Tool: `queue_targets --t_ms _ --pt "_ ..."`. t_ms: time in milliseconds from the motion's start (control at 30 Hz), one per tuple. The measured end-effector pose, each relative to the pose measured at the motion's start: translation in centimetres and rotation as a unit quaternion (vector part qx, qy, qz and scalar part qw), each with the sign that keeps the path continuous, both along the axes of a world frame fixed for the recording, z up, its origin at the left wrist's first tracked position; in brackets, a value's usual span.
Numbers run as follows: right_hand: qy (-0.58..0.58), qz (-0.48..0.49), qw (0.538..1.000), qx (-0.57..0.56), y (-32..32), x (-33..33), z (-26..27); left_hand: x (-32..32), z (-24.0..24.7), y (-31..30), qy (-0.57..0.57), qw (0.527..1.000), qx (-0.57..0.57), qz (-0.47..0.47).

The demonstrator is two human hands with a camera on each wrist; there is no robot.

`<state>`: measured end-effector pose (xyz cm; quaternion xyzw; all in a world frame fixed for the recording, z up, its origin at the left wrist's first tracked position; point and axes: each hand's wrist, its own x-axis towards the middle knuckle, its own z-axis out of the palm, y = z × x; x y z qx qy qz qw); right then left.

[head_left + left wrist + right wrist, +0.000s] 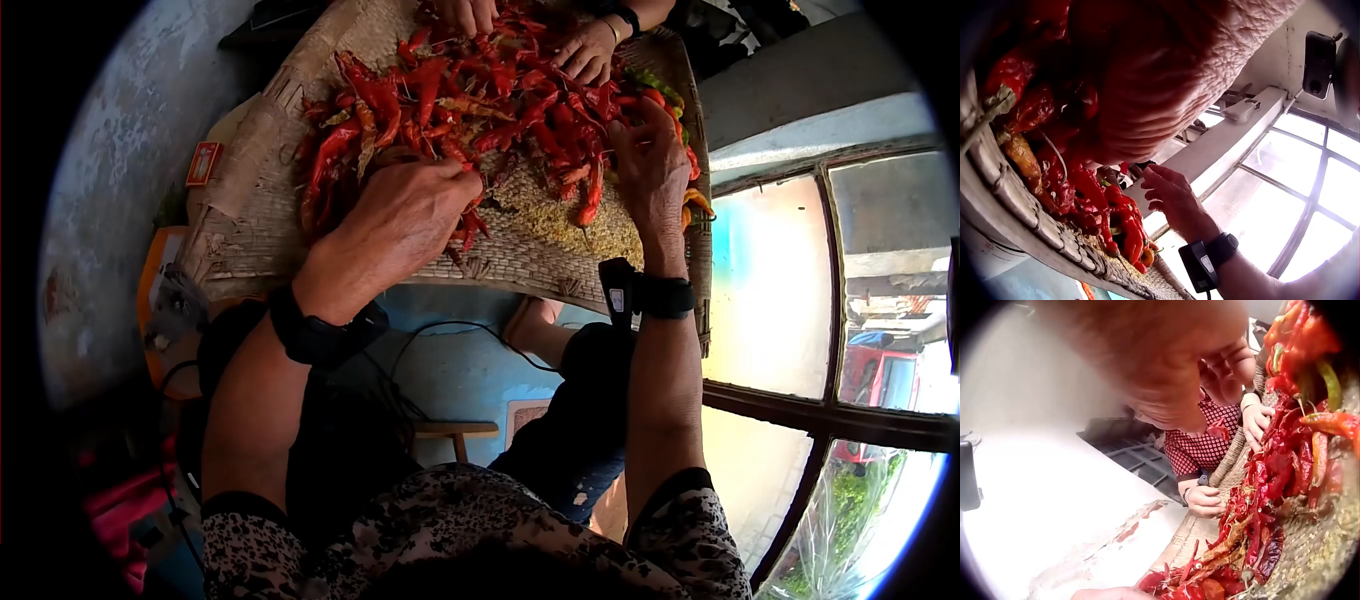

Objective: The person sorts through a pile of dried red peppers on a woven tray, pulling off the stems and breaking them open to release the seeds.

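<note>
Many red dried chili peppers (430, 90) lie heaped on a woven tray (250, 180). My left hand (400, 205) is bent down over the near left part of the heap. Its fingertips are hidden beneath the hand, and I cannot tell whether they pinch a chili. In the left wrist view, wrinkled and yellowish chilies (1022, 162) lie right beside that hand. My right hand (655, 165) is above the tray's right side, fingers loosely bent with a gap between thumb and forefinger. Fresher orange and green peppers (655, 90) lie close past its fingertips.
Across the tray, another person's hands (590, 50) rest among the chilies. Loose pale seeds (560, 225) cover the tray's near right part. A window (780, 280) stands at right and a wall (130, 180) at left. Below is a small wooden stool (455, 430).
</note>
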<state>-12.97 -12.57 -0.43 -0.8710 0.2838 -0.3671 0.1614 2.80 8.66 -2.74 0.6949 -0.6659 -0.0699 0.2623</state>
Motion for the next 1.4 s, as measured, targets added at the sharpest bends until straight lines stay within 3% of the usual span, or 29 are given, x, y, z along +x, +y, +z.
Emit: queue_targets --t_ms 67,100,167,233,367,433,567,633,700,767,800,867,900,967,1033,1067,1100,1200,1300,1367,1400 --pt "0.086 0.009 0.996 -0.009 1.1 0.5 0.0 -0.2 -0.2 -0.1 -0.028 0.999 -0.042 -0.002" --pt "0.126 0.097 0.987 -0.038 1.5 0.8 -1.0 -0.3 -0.4 -0.2 -0.055 0.995 -0.082 -0.004" --pt "0.198 0.177 0.962 -0.057 3.3 1.5 -2.8 -0.2 -0.6 -0.3 -0.064 0.995 -0.071 -0.001" --pt "0.326 0.147 0.932 -0.053 4.4 2.6 -4.1 -0.2 -0.6 -0.4 -0.069 0.996 -0.061 0.004" --pt "0.348 0.152 0.923 -0.060 4.1 3.7 -4.6 -0.1 -0.5 0.0 -0.040 0.997 -0.069 0.006" --pt "0.330 0.166 0.927 -0.064 4.0 3.5 -3.5 0.0 -0.3 0.0 -0.029 0.997 -0.074 0.009" --pt "0.266 0.198 0.942 0.054 3.0 2.1 -1.3 0.0 -0.4 0.3 -0.014 0.998 -0.059 0.001" --pt "0.206 0.209 0.924 0.246 2.4 1.0 0.3 -0.1 -0.5 0.2 -0.029 0.996 -0.082 -0.007" --pt "0.091 0.188 0.942 0.263 0.6 0.2 0.4 -0.2 -0.4 0.1 -0.057 0.996 -0.067 -0.001" --pt "-0.125 0.094 0.944 0.292 0.1 0.1 1.2 -0.3 -0.4 0.0 -0.062 0.996 -0.064 0.003" --pt "-0.128 0.096 0.943 0.290 -0.7 0.1 1.0 -0.4 -0.4 0.0 -0.064 0.996 -0.065 0.006" --pt "-0.146 -0.019 0.979 0.137 -2.5 0.1 -0.3 -0.5 -0.2 0.0 -0.069 0.996 -0.060 0.006" --pt "-0.101 -0.012 0.987 0.127 -2.0 0.5 -0.5 -0.5 -0.2 0.0 -0.070 0.996 -0.053 0.006" --pt "0.109 0.084 0.983 0.118 -1.1 1.1 -0.9 -0.4 -0.3 0.0 -0.073 0.996 -0.052 0.008" --pt "0.104 0.163 0.981 0.002 0.0 2.8 -3.3 -0.4 -0.4 0.0 -0.075 0.996 -0.052 0.015" --pt "0.137 0.147 0.978 -0.057 0.0 3.4 -4.3 -0.4 -0.5 0.0 -0.071 0.996 -0.051 0.013" --pt "0.179 0.132 0.975 -0.017 1.2 4.0 -3.2 -0.4 -0.6 0.0 -0.066 0.996 -0.051 0.010" --pt "0.131 0.143 0.980 -0.042 1.0 6.0 -4.0 -0.4 -1.2 0.2 -0.076 0.996 -0.053 0.008" --pt "0.189 0.133 0.973 0.006 -0.3 8.3 -4.2 -0.8 -1.7 0.3 -0.110 0.993 -0.041 0.014" --pt "0.212 0.153 0.964 -0.055 -1.8 10.3 -4.6 -0.9 -3.1 0.3 -0.183 0.976 -0.112 0.023" --pt "0.277 0.138 0.946 -0.098 -2.4 11.6 -4.5 -1.0 -3.1 0.4 -0.211 0.969 -0.124 0.028"
